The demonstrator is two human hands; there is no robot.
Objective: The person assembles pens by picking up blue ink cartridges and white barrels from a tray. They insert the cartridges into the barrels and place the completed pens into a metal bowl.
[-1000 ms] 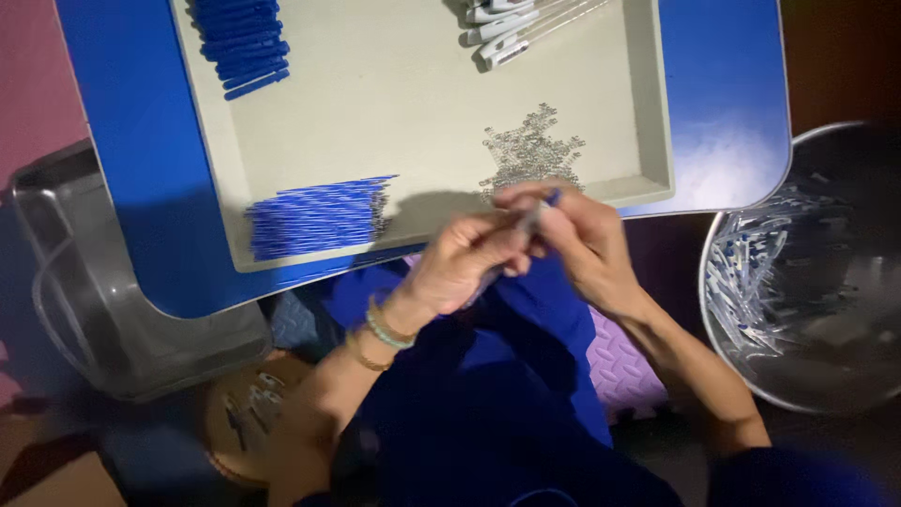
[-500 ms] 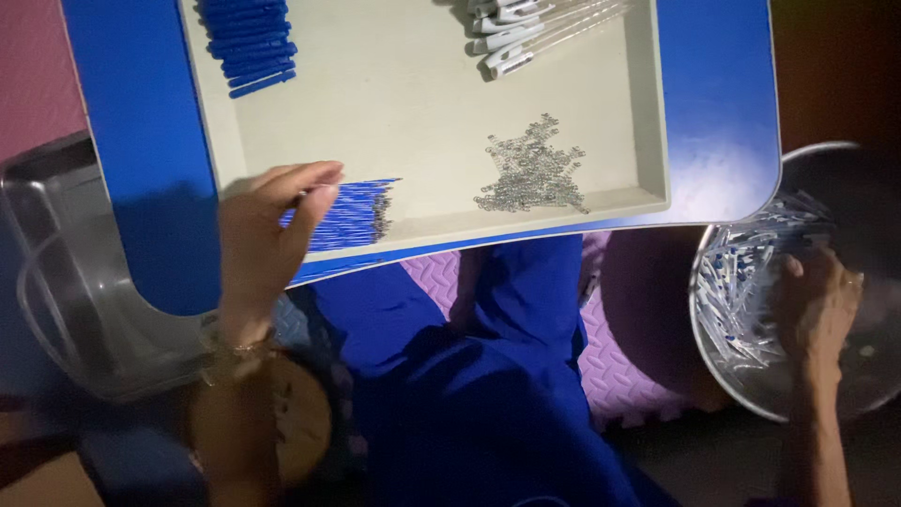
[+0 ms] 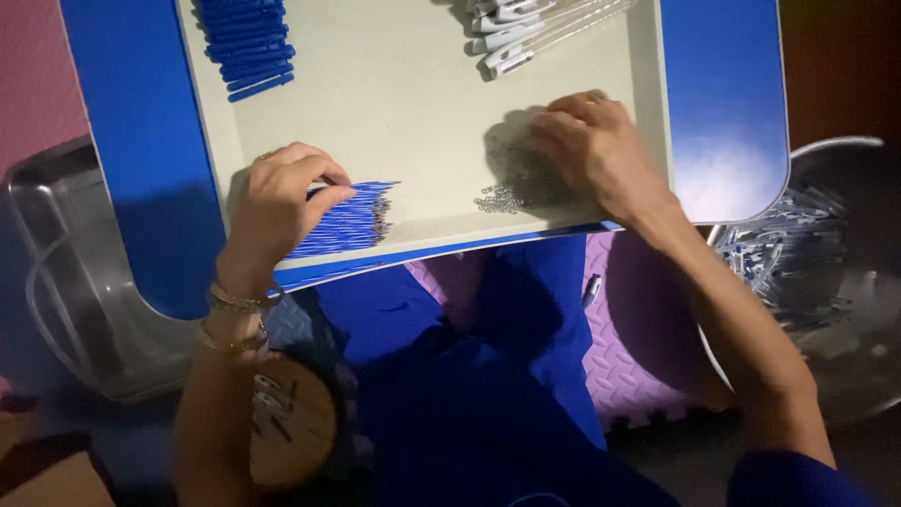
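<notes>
My left hand (image 3: 282, 202) lies on the near-left heap of thin blue refills (image 3: 349, 218); fingers curled down onto the top of the heap, fingertips touching the rods; whether a single rod is pinched between them I cannot tell. My right hand (image 3: 593, 150) rests palm-down over the small pile of metal springs (image 3: 499, 196) at the near-right of the tray; fingers bent and close together on the pile; whether any spring is actually gripped I cannot tell, since the hand covers most of it; a few springs show at its left edge.

Both heaps sit inside the cream tray (image 3: 422, 103), recessed in a blue lap table (image 3: 141, 160). Far-left corner of tray: stack of blue caps or barrels (image 3: 244, 42). Far edge, right of centre: bundle of clear pen bodies with white ends (image 3: 540, 28). Right of the table, well apart from my right hand: a metal bowl (image 3: 826, 272) holding clear pens. Left of the table: a clear plastic tub (image 3: 66, 272). Near my left forearm: a round wooden dish (image 3: 282, 427), contents blurred.
</notes>
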